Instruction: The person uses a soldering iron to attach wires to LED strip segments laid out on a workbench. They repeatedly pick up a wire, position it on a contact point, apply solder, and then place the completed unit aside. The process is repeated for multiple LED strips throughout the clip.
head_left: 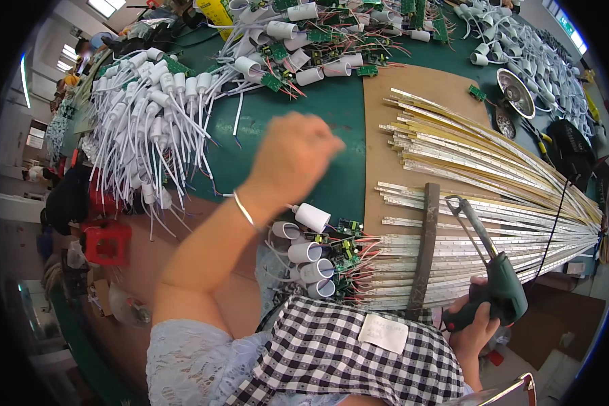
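My left hand [296, 154], slightly blurred, is raised over the green tabletop with its fingers curled. Whatever it may hold is hidden. My right hand [479, 330] grips the handle of a dark green soldering gun [506, 291]. The gun's metal front slants up and left over long thin LED strips [446, 260]. A dark flat bar [423, 250] lies across these strips. At their left ends are red wires, small green circuit boards [348, 247] and white plastic cylinders [306, 252]. One white cylinder [312, 216] sits beyond the others, near my left forearm.
White cylinders with trailing wires [155, 101] heap at the left; more [304, 40] lie at the back with circuit boards. A brown board [386, 88] lies under further strips [467, 135]. A metal bowl [515, 93] and pliers [540, 139] are at right. A red stool [107, 243] stands left.
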Tool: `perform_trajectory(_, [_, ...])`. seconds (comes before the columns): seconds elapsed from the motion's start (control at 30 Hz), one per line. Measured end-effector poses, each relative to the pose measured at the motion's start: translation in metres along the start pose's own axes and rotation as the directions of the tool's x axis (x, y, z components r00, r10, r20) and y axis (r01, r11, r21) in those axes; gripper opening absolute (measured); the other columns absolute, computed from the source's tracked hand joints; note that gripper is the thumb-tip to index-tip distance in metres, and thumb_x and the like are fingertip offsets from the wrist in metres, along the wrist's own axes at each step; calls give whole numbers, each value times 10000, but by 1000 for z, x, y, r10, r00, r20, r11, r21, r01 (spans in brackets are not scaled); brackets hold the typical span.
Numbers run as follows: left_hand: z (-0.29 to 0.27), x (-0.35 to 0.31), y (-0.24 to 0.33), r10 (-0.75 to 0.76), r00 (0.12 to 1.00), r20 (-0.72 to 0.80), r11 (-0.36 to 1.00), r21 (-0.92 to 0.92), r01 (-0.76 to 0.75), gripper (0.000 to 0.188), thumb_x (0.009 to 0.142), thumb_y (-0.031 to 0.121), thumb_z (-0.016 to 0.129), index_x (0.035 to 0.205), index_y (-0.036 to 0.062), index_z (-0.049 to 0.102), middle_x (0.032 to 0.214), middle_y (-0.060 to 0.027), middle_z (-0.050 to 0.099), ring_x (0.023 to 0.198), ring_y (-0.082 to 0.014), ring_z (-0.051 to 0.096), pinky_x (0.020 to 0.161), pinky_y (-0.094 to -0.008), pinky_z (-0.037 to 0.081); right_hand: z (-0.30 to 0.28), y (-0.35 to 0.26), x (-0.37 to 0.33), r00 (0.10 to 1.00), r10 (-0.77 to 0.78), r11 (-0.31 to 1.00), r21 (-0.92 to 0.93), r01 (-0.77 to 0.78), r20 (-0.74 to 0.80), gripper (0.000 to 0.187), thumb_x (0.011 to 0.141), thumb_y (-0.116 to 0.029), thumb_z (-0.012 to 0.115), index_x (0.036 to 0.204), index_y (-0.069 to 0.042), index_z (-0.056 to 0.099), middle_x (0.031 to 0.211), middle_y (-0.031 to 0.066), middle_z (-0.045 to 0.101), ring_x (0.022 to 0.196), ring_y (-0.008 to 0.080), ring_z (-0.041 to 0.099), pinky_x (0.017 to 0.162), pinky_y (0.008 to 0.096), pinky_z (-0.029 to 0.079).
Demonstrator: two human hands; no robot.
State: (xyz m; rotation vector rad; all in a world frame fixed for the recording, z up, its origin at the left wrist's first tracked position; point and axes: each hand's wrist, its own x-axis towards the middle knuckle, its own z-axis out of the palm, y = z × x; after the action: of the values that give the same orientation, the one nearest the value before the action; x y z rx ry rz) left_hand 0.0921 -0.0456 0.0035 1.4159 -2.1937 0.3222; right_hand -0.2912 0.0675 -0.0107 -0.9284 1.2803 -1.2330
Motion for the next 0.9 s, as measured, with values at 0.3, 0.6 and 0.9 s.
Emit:
perform_trajectory(0.3, [1,27,-107,152,988,39,914,374,-155,185,724,86,684,895,154,698,888,24,555,904,-203,531,795,-363,417,0,5,-3,1000,9,1000,22,-10,13,481,911,-245,555,1253,66,420,1168,184,549,627,181,602,491,283,507])
perform_trajectory(0.6, [15,34,-106,136,990,-49,961,251,-119,122,724,143,679,841,177,685,906,50,613,995,-182,540,855,-371,378,0,7,-5,1000,2,999,34,-2,23,500,914,-276,575,1249,65,431,1165,185,560,627,181,605,510,284,508])
perform_trajectory(0.9, [21,5,4,172,971,169,975,-170,-143,162,729,99,693,855,200,688,812,17,608,849,-176,600,847,-412,345,23,1,5,997,-80,996,-25,80,-13,437,904,-254,554,1185,75,490,974,153,624,599,154,587,502,285,480])
